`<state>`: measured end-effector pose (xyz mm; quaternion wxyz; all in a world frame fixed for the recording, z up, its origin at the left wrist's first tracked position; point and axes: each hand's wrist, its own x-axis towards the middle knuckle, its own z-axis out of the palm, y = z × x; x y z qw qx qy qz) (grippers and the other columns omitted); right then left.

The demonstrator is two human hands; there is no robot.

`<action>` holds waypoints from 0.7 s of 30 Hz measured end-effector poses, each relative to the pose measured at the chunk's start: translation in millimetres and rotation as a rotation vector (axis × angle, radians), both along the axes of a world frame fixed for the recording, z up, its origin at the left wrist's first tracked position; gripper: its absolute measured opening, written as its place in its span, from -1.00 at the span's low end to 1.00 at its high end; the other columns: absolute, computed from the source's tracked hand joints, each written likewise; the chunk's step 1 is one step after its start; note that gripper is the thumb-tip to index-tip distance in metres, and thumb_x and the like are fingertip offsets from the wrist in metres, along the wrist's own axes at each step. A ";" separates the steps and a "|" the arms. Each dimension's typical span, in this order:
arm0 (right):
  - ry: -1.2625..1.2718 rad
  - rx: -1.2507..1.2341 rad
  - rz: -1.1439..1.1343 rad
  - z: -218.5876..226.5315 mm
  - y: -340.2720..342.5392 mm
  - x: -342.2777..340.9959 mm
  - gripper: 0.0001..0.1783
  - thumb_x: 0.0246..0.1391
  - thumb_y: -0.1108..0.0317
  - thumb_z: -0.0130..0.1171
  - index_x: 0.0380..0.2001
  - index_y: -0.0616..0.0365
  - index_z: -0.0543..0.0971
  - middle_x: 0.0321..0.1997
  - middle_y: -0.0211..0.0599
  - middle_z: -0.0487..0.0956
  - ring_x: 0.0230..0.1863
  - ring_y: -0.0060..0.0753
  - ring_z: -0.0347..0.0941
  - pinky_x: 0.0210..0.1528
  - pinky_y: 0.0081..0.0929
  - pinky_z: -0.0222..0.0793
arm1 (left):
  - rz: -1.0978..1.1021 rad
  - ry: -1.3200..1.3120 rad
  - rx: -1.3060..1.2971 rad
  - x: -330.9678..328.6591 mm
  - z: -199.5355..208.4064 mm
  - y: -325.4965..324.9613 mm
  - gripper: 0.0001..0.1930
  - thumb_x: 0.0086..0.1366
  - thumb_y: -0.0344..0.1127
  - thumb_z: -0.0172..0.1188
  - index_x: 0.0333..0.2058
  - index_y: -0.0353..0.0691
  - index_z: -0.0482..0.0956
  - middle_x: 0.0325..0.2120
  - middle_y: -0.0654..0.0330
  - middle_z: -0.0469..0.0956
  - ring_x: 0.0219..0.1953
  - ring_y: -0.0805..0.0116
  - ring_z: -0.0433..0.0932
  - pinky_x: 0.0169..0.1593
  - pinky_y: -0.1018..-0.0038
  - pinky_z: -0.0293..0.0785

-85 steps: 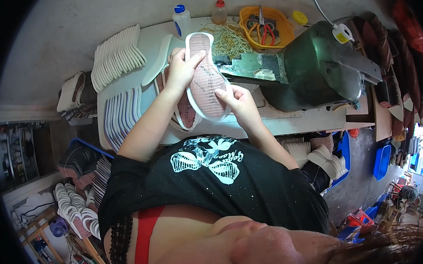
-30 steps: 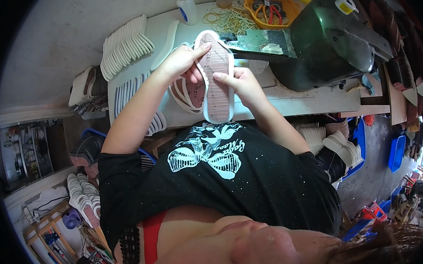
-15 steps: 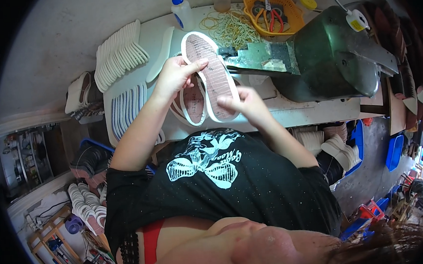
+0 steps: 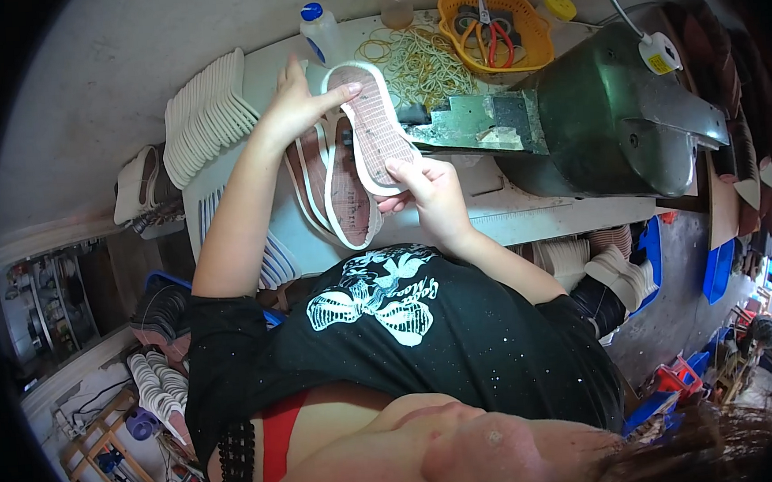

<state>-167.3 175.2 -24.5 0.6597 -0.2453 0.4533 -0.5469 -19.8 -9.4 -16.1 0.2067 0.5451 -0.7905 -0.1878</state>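
Note:
A pinkish-brown ribbed shoe sole with a white rim is held up over the table, in front of the machine's arm. My right hand grips its lower end, thumb on the ribbed face and fingers behind. At the upper end my left hand rests its thumb on the sole, while its other fingers stretch out past the edge, apart. Just below and left, more white-rimmed brown soles lie overlapping on the table, partly hidden by the held one.
A dark green machine stands at the right, its flat arm pointing at the sole. White strips stand in a row at left. Behind are tangled bands, a yellow basket with pliers, a blue-capped bottle and a red-tipped bottle.
The held sole has come slightly up and left. My left fingers have opened out from their grip, leaving the thumb on it. My right hand has closed on the lower end.

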 end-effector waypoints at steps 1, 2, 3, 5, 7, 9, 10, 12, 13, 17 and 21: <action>0.011 0.007 -0.014 -0.7 -3.1 0.4 -0.69 0.19 0.21 0.03 -0.36 0.29 0.58 -0.45 -0.25 0.62 -0.53 -0.54 0.55 -0.50 -0.74 0.33 | -0.136 0.061 0.161 -0.5 9.7 -6.2 0.05 -0.10 0.26 0.30 0.22 -0.38 0.13 0.22 -0.27 0.01 0.32 -0.08 -0.04 0.32 0.24 -0.03; 0.010 0.010 -0.016 -1.1 -6.1 0.9 -0.69 0.19 0.21 0.03 -0.36 0.29 0.58 -0.45 -0.25 0.62 -0.53 -0.54 0.55 -0.50 -0.74 0.33 | -0.138 0.059 0.164 -3.4 18.9 -11.9 0.05 -0.10 0.26 0.30 0.22 -0.38 0.13 0.22 -0.27 0.01 0.32 -0.08 -0.04 0.32 0.24 -0.03; 0.023 -0.003 -0.028 -1.5 -9.0 1.8 -0.68 0.19 0.21 0.03 -0.35 0.28 0.58 -0.45 -0.26 0.62 -0.52 -0.55 0.55 -0.50 -0.74 0.33 | -0.409 -0.029 0.176 -5.5 24.0 -20.0 -0.01 -0.10 0.20 0.32 0.23 -0.24 0.16 0.27 -0.17 -0.04 0.33 -0.05 -0.07 0.33 0.18 -0.09; 0.035 -0.007 -0.043 -2.1 -14.2 3.2 -0.66 0.20 0.19 0.02 -0.33 0.28 0.58 -0.45 -0.28 0.62 -0.51 -0.56 0.56 -0.50 -0.75 0.34 | -0.822 -0.118 0.072 -12.7 25.7 -26.7 -0.19 -0.10 0.13 0.33 0.18 0.11 0.31 0.27 0.00 0.06 0.34 0.04 -0.06 0.34 0.09 -0.23; 0.048 0.000 -0.058 -0.3 -16.4 6.0 -0.64 0.21 0.16 0.02 -0.33 0.29 0.58 -0.44 -0.28 0.62 -0.49 -0.55 0.56 -0.49 -0.75 0.35 | -0.899 -0.193 0.199 -24.0 37.1 -29.7 -0.28 -0.08 0.12 0.33 0.08 0.04 0.40 0.16 0.02 0.19 0.29 0.08 0.04 0.32 0.09 -0.17; 0.065 0.003 -0.070 2.6 -18.2 7.2 -0.62 0.21 0.14 0.01 -0.33 0.29 0.58 -0.43 -0.28 0.62 -0.47 -0.54 0.57 -0.48 -0.75 0.37 | -1.078 -0.221 0.177 -28.2 37.2 -38.0 -0.54 -0.02 0.07 0.32 -0.26 -0.14 0.52 -0.18 0.15 0.43 0.04 0.23 0.30 0.14 0.23 0.16; 0.050 0.013 -0.078 4.0 -18.3 7.9 -0.60 0.22 0.12 0.01 -0.32 0.30 0.58 -0.42 -0.27 0.62 -0.45 -0.53 0.58 -0.46 -0.75 0.39 | -1.077 -0.218 0.177 -27.7 39.9 -38.2 -0.54 -0.02 0.07 0.32 -0.26 -0.14 0.52 -0.18 0.15 0.43 0.04 0.23 0.30 0.14 0.23 0.16; 0.038 0.027 -0.102 4.6 -17.8 6.9 -0.59 0.22 0.10 0.00 -0.32 0.31 0.58 -0.40 -0.26 0.62 -0.44 -0.52 0.58 -0.45 -0.74 0.41 | -0.962 -0.374 0.414 -34.1 56.8 -34.2 -0.58 -0.01 0.03 0.33 -0.36 -0.19 0.49 -0.37 0.21 0.44 -0.25 0.34 0.40 -0.14 0.40 0.34; 0.039 0.025 -0.101 4.4 -17.6 6.4 -0.58 0.22 0.10 0.00 -0.32 0.31 0.58 -0.40 -0.25 0.62 -0.43 -0.50 0.59 -0.43 -0.73 0.43 | -0.967 -0.372 0.415 -34.1 58.3 -31.7 -0.58 -0.01 0.03 0.33 -0.36 -0.19 0.49 -0.37 0.21 0.44 -0.25 0.34 0.40 -0.14 0.40 0.34; 0.038 0.012 -0.094 4.7 -17.8 6.2 -0.57 0.22 0.10 0.00 -0.31 0.33 0.58 -0.40 -0.23 0.62 -0.43 -0.48 0.59 -0.41 -0.70 0.46 | -0.825 -0.262 0.701 -23.4 58.4 -19.6 -0.64 0.09 -0.05 0.30 -0.37 -0.24 0.46 -0.51 0.30 0.43 -0.47 0.53 0.40 -0.39 0.58 0.37; 0.026 -0.026 -0.110 -1.9 -18.1 6.6 -0.55 0.22 0.07 0.00 -0.31 0.34 0.58 -0.40 -0.21 0.62 -0.45 -0.48 0.59 -0.45 -0.66 0.47 | -0.715 -0.101 0.870 -10.4 51.9 -3.6 -0.72 0.20 -0.14 0.22 -0.35 -0.26 0.47 -0.49 0.36 0.45 -0.45 0.63 0.38 -0.37 0.62 0.38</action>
